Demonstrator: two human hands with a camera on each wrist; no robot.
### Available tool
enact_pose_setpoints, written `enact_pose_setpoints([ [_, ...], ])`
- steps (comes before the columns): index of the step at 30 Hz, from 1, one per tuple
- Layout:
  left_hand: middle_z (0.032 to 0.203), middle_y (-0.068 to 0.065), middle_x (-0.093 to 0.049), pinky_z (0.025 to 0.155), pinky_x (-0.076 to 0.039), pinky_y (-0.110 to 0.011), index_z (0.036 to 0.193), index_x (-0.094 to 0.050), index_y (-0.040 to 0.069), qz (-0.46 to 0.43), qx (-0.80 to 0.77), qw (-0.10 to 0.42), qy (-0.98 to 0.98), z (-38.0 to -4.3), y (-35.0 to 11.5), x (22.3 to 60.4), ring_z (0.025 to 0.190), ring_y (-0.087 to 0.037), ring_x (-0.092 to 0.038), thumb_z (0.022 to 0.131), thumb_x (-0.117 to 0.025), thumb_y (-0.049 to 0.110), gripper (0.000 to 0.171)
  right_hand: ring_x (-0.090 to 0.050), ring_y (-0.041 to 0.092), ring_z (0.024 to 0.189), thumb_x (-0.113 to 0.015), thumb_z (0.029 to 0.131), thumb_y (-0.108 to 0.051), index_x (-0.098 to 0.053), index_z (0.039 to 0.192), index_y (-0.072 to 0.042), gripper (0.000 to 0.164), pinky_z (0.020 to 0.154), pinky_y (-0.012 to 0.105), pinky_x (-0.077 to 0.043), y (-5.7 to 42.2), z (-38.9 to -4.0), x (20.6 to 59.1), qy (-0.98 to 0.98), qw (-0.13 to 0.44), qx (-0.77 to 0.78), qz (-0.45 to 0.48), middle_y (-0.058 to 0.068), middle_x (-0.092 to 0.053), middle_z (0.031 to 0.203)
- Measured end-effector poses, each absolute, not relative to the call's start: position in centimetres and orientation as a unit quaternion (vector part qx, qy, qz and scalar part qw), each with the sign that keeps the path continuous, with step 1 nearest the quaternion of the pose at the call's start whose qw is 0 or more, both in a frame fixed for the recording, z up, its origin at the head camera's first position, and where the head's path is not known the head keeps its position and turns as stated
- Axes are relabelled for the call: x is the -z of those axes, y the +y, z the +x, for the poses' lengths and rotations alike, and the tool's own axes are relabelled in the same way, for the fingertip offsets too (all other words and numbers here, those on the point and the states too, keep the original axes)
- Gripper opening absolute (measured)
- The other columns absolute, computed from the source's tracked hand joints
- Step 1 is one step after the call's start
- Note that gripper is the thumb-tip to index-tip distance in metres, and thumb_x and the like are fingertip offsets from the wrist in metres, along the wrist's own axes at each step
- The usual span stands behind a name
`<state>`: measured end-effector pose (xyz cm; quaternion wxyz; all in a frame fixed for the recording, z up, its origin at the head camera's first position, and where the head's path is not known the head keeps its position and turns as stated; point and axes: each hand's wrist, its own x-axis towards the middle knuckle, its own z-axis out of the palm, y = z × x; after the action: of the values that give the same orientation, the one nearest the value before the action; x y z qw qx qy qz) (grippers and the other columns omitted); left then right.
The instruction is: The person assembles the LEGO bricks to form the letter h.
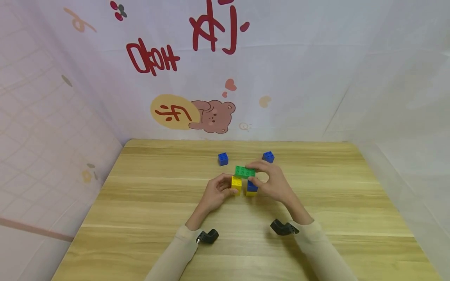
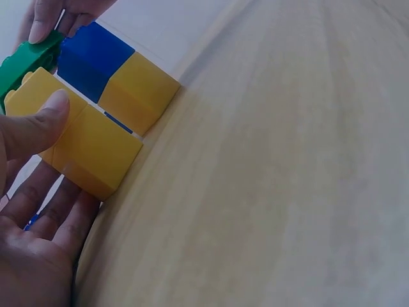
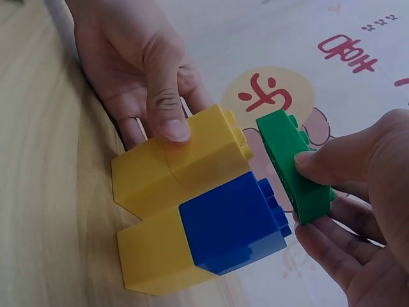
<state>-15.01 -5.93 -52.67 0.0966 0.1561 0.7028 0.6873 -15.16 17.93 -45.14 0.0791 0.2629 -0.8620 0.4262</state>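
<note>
Two short stacks of toy building bricks stand side by side on the wooden table. The left stack is two yellow bricks (image 3: pixel 185 157), which my left hand (image 1: pixel 217 192) holds between thumb and fingers. Beside it, the right stack has a blue brick (image 3: pixel 235 224) on top of a yellow brick (image 3: pixel 156 256). My right hand (image 1: pixel 272 181) pinches a long green brick (image 1: pixel 245 172) by its edges. In the right wrist view the green brick hangs just off the studs of both stacks, its hollow underside turned toward them.
Behind the stacks lie two loose blue bricks, one at the left (image 1: pixel 223 159) and one at the right (image 1: pixel 268 157). A printed cloth wall (image 1: pixel 299 97) rises at the table's back edge. Black wrist mounts (image 1: pixel 208 236) project from the sleeves.
</note>
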Motion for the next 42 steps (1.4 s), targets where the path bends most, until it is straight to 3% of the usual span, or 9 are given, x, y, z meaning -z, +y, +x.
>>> enact_pose_setpoints([
  [20,0.127,-0.019,-0.068,0.103,-0.057,-0.029,0.129,-0.066,0.004,0.154,-0.688,0.09,0.704,-14.9,-6.2,52.6,0.12,-0.028,-0.066,0.087,-0.079,-0.001,0.045,-0.067,0.019,0.111,-0.077,0.088,-0.005,-0.074,0.122,-0.018,0.037,0.095,0.046,-0.058,17.1,-14.2,45.8,-0.86,0.094,-0.404,0.296,-0.002,-0.073,0.119],
  [42,0.13,-0.018,-0.068,0.104,-0.057,-0.03,0.13,-0.065,0.006,0.176,-0.689,0.094,0.697,-14.8,-6.7,53.0,0.122,-0.031,-0.066,0.089,-0.079,0.002,0.044,-0.064,0.022,0.112,-0.073,0.089,-0.001,-0.076,0.119,-0.009,0.031,0.091,0.041,-0.058,16.6,-13.9,46.1,-0.861,0.118,-0.369,0.33,0.002,-0.069,0.12],
])
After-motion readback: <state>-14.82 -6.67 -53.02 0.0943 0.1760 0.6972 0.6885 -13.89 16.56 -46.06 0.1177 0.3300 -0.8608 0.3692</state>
